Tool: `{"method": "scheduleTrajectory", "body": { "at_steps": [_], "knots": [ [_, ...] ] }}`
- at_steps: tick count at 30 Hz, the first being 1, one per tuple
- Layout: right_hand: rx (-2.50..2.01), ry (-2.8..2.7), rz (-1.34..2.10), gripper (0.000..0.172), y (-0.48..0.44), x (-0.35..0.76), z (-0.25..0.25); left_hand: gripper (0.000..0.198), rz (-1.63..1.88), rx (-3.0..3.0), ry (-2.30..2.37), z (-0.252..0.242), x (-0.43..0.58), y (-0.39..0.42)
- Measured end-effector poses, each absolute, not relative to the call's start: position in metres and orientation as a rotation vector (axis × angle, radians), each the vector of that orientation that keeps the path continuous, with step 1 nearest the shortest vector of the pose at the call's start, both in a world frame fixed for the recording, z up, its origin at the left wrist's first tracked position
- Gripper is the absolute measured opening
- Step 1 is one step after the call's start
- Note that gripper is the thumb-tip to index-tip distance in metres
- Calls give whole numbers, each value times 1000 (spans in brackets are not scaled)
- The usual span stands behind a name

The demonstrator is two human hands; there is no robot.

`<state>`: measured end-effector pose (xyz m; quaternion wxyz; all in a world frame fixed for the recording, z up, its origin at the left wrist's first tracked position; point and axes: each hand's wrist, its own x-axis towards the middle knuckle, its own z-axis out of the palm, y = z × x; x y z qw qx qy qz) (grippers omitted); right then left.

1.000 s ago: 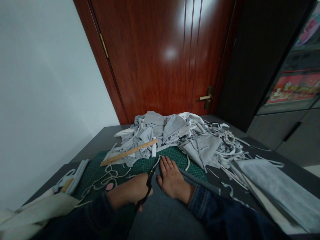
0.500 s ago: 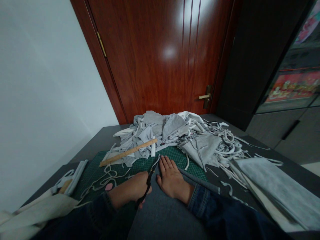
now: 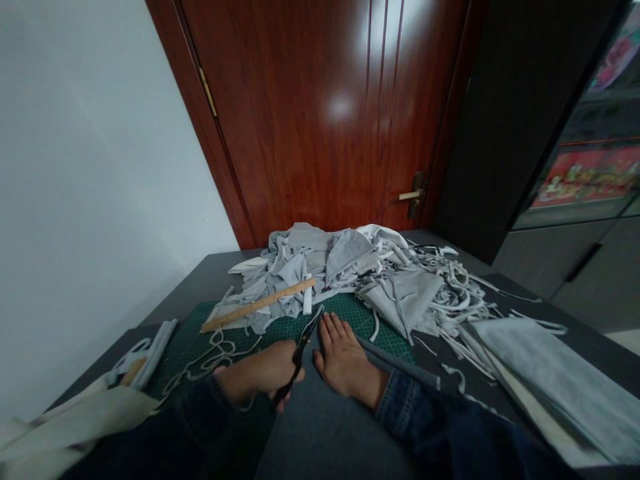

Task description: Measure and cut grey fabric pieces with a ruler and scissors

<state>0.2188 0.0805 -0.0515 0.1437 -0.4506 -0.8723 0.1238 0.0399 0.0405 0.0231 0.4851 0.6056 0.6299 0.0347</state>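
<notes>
The left hand (image 3: 260, 370) has a clenched grip on the black scissors (image 3: 299, 360), which sit upright-tilted with their blades pointing away from the person, over the near edge of the green cutting mat (image 3: 345, 308). Their tips run just past the edge of the grey cloth (image 3: 320, 427), which spreads from the mat back toward the person. The right hand (image 3: 345, 357) lies open and flat on that cloth, fingers spread, with a narrow grey strip (image 3: 400, 363) beside it.

A good deal looks finished: a heap of grey scraps (image 3: 320, 267) and a tangle of cut strips (image 3: 455, 300) fill the far end of the worktop (image 3: 200, 280). Uncut cloth remains under the hands, and a folded grey piece (image 3: 545, 380) lies to the right.

Since the earlier view, the scissors have edged slightly forward, while the right hand looks about the same. The head's slight movement makes this hard to judge.
</notes>
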Motion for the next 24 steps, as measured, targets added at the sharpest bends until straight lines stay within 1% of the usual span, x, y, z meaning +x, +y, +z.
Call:
{"method": "scheduleTrajectory", "body": {
  "at_steps": [5, 8, 13, 17, 22, 24],
  "knots": [
    [-1294, -2511, 371, 74, 81, 219, -52, 10, -57, 1447, 1635, 45, 43, 36],
    [-1286, -2506, 374, 74, 80, 219, -51, 9, -79, 1473, 1701, 55, 44, 33],
    [-1296, -2506, 381, 74, 80, 219, -51, 13, -120, 1539, 1735, 55, 46, 39],
    [-1293, -2511, 383, 73, 80, 219, -50, 11, -153, 1578, 1768, 55, 49, 44],
    [-1293, -2493, 379, 73, 79, 219, -51, 13, -129, 1659, 1772, 66, 50, 42],
    [-1296, -2492, 378, 73, 80, 218, -52, 11, -97, 1692, 1750, 69, 50, 41]
  ]
}}
